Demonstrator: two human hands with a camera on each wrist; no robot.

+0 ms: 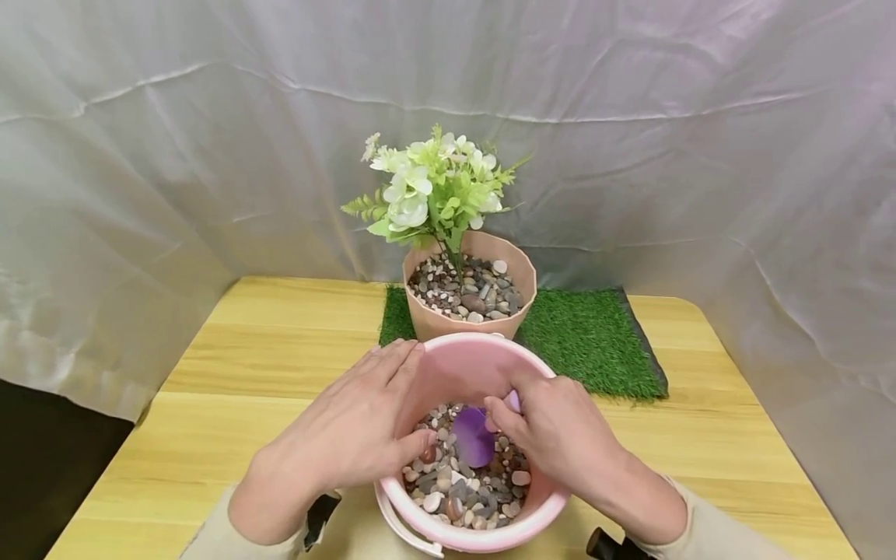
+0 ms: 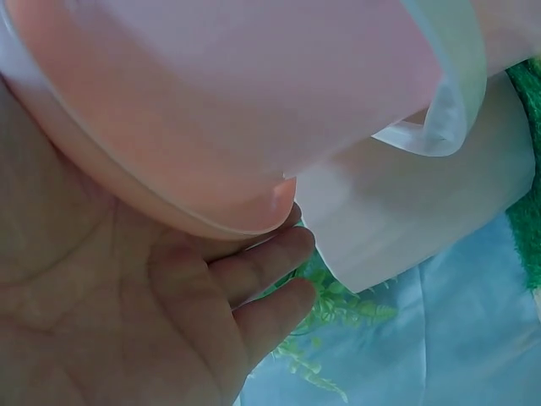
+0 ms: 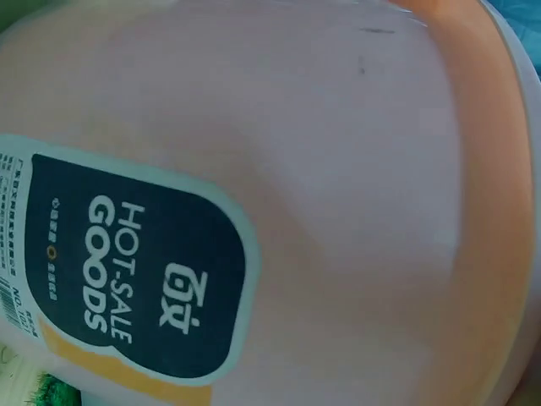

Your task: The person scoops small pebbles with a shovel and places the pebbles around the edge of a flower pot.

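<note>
A pink bucket (image 1: 476,359) holding pebbles (image 1: 455,498) stands at the front of the table. My right hand (image 1: 567,424) reaches over its right rim and grips the handle of a purple scoop (image 1: 474,438), whose bowl is among the pebbles. My left hand (image 1: 357,416) rests against the left rim, fingers fairly straight along the outside and thumb over the inside. In the left wrist view, the palm of that hand (image 2: 110,288) lies along the rim. The right wrist view shows the bucket's outer wall (image 3: 363,211) with a label; my right hand is hidden there.
Behind the bucket stands a pinkish planter (image 1: 518,272) with pebbles and white-green flowers (image 1: 434,183). It sits on a green turf mat (image 1: 588,342) on the wooden table (image 1: 280,334). Grey cloth (image 1: 280,155) hangs around the back and sides. The bucket's handle (image 1: 406,533) hangs at its front left.
</note>
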